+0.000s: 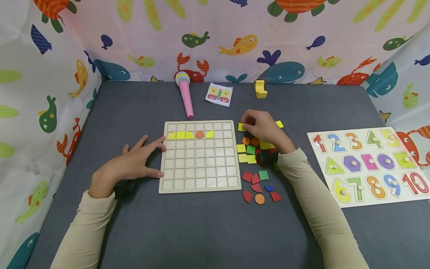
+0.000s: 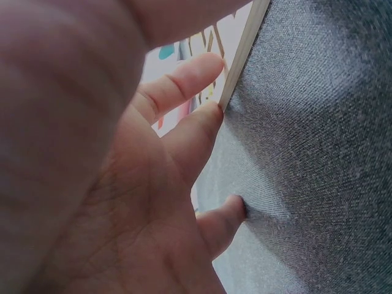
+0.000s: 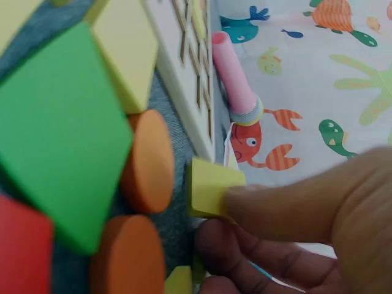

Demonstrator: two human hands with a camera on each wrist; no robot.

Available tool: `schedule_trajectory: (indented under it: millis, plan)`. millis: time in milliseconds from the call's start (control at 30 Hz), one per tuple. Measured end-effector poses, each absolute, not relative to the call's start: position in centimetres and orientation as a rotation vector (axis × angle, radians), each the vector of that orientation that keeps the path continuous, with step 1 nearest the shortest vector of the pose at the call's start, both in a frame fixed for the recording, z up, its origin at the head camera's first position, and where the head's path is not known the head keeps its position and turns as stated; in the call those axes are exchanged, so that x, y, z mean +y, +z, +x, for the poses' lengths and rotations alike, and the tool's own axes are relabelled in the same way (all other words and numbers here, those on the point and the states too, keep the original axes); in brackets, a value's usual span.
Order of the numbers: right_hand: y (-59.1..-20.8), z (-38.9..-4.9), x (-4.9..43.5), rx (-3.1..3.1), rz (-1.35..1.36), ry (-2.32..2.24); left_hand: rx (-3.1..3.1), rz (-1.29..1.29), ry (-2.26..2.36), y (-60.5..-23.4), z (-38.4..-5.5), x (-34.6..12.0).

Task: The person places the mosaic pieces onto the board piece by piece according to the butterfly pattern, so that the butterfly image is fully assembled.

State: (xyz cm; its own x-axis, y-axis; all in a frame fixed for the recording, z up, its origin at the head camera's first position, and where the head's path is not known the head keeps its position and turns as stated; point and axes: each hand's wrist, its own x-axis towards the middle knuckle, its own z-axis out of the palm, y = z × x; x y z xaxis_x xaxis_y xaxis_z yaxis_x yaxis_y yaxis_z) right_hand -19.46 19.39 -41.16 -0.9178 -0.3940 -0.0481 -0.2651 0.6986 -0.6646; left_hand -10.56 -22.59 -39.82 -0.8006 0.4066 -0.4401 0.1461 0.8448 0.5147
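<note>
A wooden grid board lies mid-table, with several yellow pieces and an orange disc in one upper row. My left hand is spread along its left edge, fingertips and thumb touching the rim; the left wrist view shows fingers against the board's side. Beyond the board's right edge, my right hand pinches a yellow square tile between thumb and fingers. Under and around that hand lie loose yellow, green, red and orange pieces, some hidden by the hand and wrist.
A pink toy microphone, a small pattern card and a yellow notched block are at the back. At right lies a number puzzle board. Red quarter pieces lie nearer the front. A printed curtain encloses the table.
</note>
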Motion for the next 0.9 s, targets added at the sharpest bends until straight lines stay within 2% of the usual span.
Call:
schedule_trajectory:
  millis: [433,900]
  plan:
    - [-40.9,-19.8,16.9,2.657,-0.604,-1.225,2.468,0.402,0.634,-39.7,-10.6,-22.6]
    - [-40.9,-19.6,13.2,2.597,-0.821,-1.055,2.466,0.385,0.644,-39.8,-10.6,-22.5]
